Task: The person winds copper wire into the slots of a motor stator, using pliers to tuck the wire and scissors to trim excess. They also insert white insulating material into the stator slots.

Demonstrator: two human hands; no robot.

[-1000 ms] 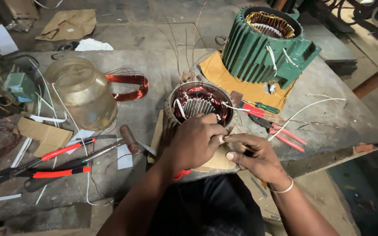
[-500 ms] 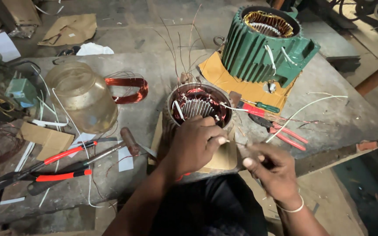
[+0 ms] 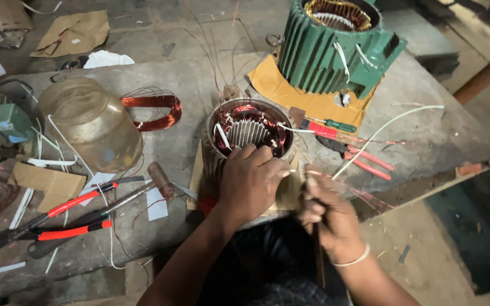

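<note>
Copper wire (image 3: 336, 182), thin and easily kinked, stays pinched in my right hand (image 3: 327, 212) while my left hand (image 3: 250, 181) grips the heavy stator (image 3: 248, 133) rim.

— What lies around the clear plastic jar (image 3: 93, 125)?
— Just right of it, a loose copper wire coil (image 3: 155, 110). Below it, red-handled pliers (image 3: 58, 218) and a hammer (image 3: 106, 207).
— Farther off?
— Well right and above, a green motor housing (image 3: 336, 48) on yellow cardboard (image 3: 307, 102).

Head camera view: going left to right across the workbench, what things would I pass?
Red-handled pliers → clear plastic jar → copper wire coil → small stator under the left hand → right hand → green motor housing.
</note>
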